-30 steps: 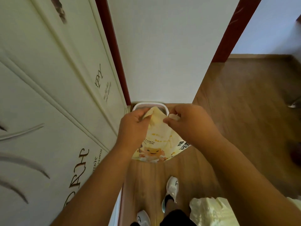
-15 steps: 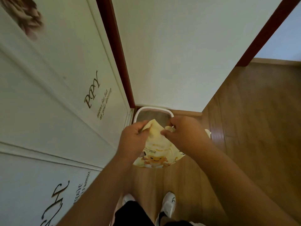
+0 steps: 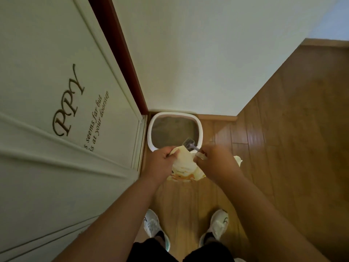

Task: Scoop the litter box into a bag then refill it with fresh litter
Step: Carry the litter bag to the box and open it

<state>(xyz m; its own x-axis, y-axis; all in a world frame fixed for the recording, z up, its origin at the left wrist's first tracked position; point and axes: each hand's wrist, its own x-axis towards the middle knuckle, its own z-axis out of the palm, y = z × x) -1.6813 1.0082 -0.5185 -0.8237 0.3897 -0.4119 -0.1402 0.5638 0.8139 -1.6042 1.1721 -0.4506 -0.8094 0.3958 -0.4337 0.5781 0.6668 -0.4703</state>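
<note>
A white litter box with grey litter inside stands on the floor in the corner, against the wall. A grey scoop leans in its near right corner. Just in front of the box I hold a pale yellow litter bag with a cartoon print. My left hand pinches its top left edge. My right hand grips the top right edge. The bag's lower part hangs between my hands, partly hidden by them.
A white door with brown lettering fills the left side, with a dark red frame. A white wall stands behind the box. Wooden floor spreads to the right. My two white shoes stand below the bag.
The view has tilted down and drawn back, so the whole litter box and the scoop now show. Both hands still grip the bag's top, now nearer the box's front rim.
</note>
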